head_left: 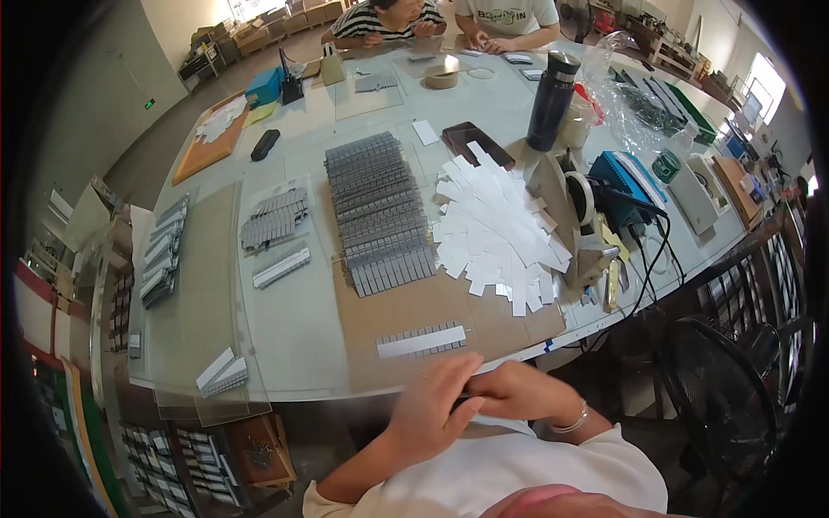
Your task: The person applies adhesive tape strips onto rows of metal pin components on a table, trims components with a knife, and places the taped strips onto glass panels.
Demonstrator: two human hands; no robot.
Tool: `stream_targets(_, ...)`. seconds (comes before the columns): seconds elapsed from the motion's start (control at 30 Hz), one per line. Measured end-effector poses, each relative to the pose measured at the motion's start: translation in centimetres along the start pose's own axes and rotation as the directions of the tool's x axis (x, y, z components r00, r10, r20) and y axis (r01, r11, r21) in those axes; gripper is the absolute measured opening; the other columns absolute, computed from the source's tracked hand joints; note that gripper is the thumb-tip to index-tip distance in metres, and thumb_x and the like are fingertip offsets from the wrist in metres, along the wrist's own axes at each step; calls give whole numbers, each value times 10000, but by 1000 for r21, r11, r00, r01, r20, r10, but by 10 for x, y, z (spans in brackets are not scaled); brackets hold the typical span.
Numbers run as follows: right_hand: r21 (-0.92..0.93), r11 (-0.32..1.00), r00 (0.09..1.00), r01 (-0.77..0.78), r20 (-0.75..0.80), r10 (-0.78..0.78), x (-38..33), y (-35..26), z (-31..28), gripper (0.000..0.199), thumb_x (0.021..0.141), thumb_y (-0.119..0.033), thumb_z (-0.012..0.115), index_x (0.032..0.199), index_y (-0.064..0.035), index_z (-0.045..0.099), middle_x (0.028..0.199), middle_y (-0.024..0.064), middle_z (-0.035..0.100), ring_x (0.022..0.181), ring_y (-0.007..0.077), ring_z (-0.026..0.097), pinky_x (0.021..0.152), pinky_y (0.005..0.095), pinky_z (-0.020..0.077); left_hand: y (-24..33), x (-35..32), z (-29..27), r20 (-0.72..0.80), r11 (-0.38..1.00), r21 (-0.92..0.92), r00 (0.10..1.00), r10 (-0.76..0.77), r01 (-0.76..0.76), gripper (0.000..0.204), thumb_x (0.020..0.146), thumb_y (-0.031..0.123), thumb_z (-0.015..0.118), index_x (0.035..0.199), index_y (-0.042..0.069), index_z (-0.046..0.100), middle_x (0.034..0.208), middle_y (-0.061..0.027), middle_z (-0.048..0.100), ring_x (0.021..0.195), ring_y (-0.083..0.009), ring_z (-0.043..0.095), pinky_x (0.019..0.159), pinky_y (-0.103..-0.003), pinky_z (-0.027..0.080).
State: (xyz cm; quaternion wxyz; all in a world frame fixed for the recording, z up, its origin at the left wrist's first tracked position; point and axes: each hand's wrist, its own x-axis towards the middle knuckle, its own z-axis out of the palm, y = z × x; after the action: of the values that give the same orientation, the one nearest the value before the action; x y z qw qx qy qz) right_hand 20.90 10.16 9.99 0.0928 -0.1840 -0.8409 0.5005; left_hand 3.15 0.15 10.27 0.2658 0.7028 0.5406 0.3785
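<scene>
At the table's near edge, my left hand [436,406] is raised in front of my body with fingers stretched out and thumb apart, slightly blurred. My right hand [522,390] meets it, its fingers curled and their tips partly hidden behind the left; whatever they may hold does not show. Just beyond both lies a strip of small grey tiles with a white band [421,342], on a brown cardboard sheet [363,367]. Farther back stands a long stack of grey segmented strips [380,211]. To its right, a fanned heap of white paper strips [496,229] spreads out.
Left are more grey strips [275,217] and glass sheets [203,285]. A dark bottle [553,102], a brown tray [477,143], a tape dispenser [583,211] and a cabled blue box [629,186] stand right. A black fan [721,388] is beside me. Two people sit across the table.
</scene>
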Motion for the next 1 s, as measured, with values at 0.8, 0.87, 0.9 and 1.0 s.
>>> stream_targets(0.8,354,933,959,64,236,-156,27,1,11,263,909,-70,615,690,-5,485,579,66,463,488,205,388,483,345,349,-42,-71,-16,68,296,-847,642,-764,442,95,755,-128,710,799,-85,637,780,-193,696,631,-183,660,597,-287,553)
stream_targets(0.87,263,965,949,6,303,-88,28,0,8,155,876,-55,631,737,-27,571,699,95,581,568,262,541,545,342,445,-43,-73,-22,142,294,-785,620,-772,546,65,786,-71,734,833,-44,698,813,-152,716,705,-191,682,650,-305,558)
stream_targets(0.9,222,975,955,-14,292,-53,28,-3,5,114,866,-56,641,763,-36,595,728,101,603,598,281,582,554,335,466,-43,-69,-24,85,400,-699,625,-776,593,61,782,-63,735,825,-34,703,796,-132,719,687,-178,681,640,-303,562)
stream_targets(1.0,-65,996,998,-58,-17,57,28,-3,9,121,834,-86,726,792,-64,614,646,109,587,553,309,586,520,361,462,-42,-57,-28,-35,483,-772,731,-682,413,66,769,-86,713,734,-30,707,777,-114,719,669,-139,667,598,-257,530)
